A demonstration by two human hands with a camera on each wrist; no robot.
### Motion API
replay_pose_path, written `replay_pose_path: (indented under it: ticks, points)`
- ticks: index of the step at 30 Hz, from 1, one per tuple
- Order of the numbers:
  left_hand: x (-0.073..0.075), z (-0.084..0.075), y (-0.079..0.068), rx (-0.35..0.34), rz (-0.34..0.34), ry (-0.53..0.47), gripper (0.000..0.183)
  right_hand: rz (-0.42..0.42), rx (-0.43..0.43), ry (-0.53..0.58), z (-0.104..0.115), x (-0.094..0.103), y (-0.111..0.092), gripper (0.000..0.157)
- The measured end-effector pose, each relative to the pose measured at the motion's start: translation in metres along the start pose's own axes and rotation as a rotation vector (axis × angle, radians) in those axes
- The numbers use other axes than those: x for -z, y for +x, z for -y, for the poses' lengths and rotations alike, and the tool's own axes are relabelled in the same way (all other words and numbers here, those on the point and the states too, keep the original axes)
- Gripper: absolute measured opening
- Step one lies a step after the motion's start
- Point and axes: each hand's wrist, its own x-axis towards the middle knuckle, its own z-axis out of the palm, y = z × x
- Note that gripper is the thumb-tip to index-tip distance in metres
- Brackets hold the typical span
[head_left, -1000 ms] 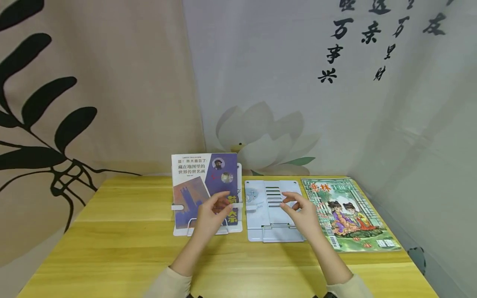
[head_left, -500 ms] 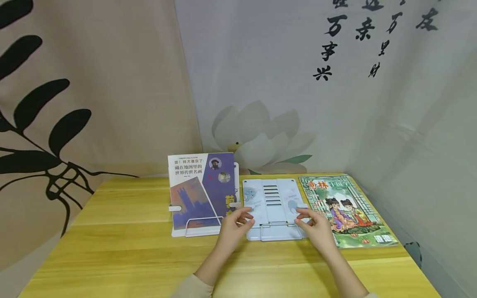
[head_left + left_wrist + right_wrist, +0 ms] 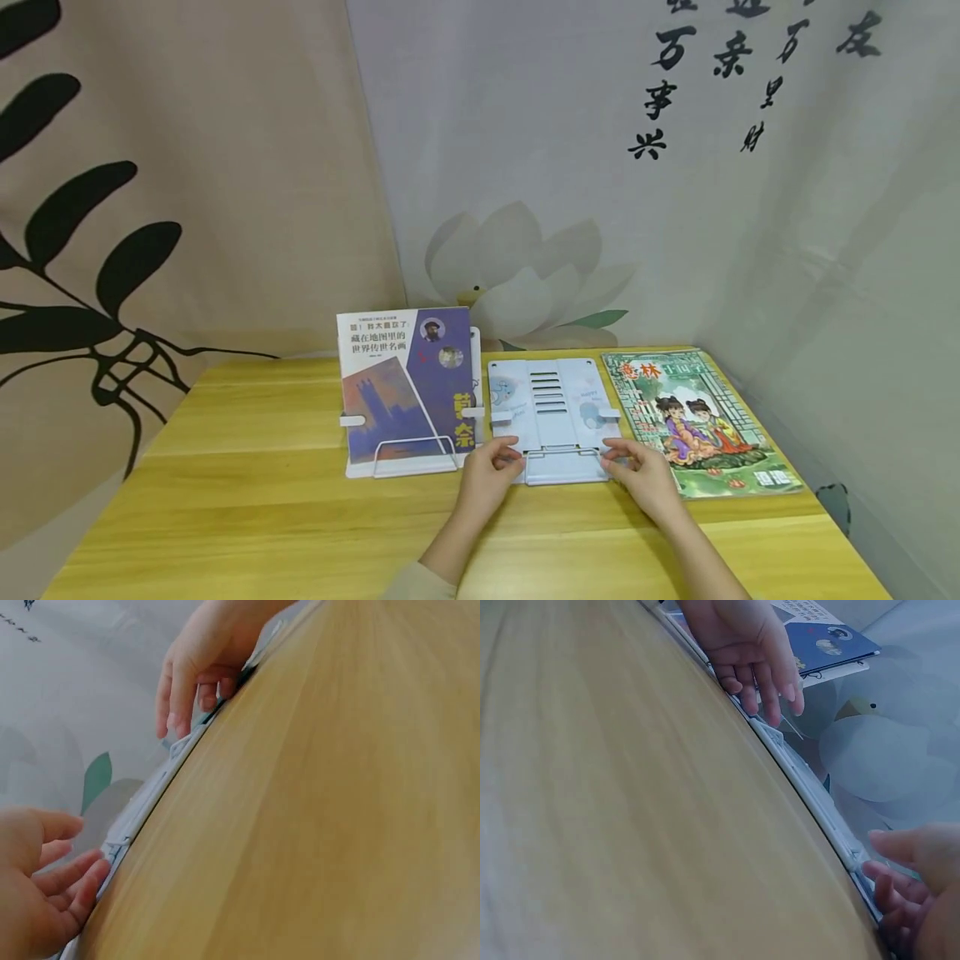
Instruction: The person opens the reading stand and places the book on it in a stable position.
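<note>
A pale blue folding book stand [image 3: 556, 402] lies flat on the table in the head view, with slots up its middle and a small clip at each side. Across its lower part lies a folded wire rest [image 3: 566, 479]. My left hand [image 3: 489, 475] is at the stand's lower left, fingertips beside the wire's left end. At the other end is my right hand [image 3: 645, 475], its fingertips close to the wire. Both wrist views show the thumb apart from the loosely bent fingers of the left hand [image 3: 52, 885] and of the right hand [image 3: 922, 885]. Whether fingertips touch the wire is unclear.
Left of the flat stand, a purple and white book [image 3: 408, 383] leans on a raised white stand [image 3: 360, 468], held by side clips and a wire rest. A green illustrated magazine [image 3: 701, 425] lies at the right. Behind the wooden table [image 3: 247, 492] hangs a printed curtain [image 3: 517, 125].
Both hands have come down toward the near end of the flat stand; the left one also moved right, away from the front of the purple book. The view has shifted slightly.
</note>
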Motion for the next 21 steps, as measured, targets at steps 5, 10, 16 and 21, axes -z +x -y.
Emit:
replay_pose_path:
  ticks: [5, 10, 16, 21]
  points:
    - [-0.005, 0.003, -0.002, 0.004, -0.030, 0.060, 0.028, -0.002, 0.043, -0.015, -0.005, -0.004, 0.000, 0.029]
    - [-0.014, 0.003, -0.006, -0.011, -0.040, 0.185, 0.029, -0.008, 0.049, -0.056, -0.007, -0.007, -0.001, 0.029]
    - [-0.020, -0.001, -0.006, -0.065, -0.099, 0.301, 0.030, -0.015, 0.089, -0.098, -0.008, -0.009, 0.000, 0.028]
    - [-0.020, -0.003, -0.006, -0.059, -0.102, 0.324, 0.028, 0.004, 0.076, -0.070, -0.009, -0.011, 0.003, 0.029]
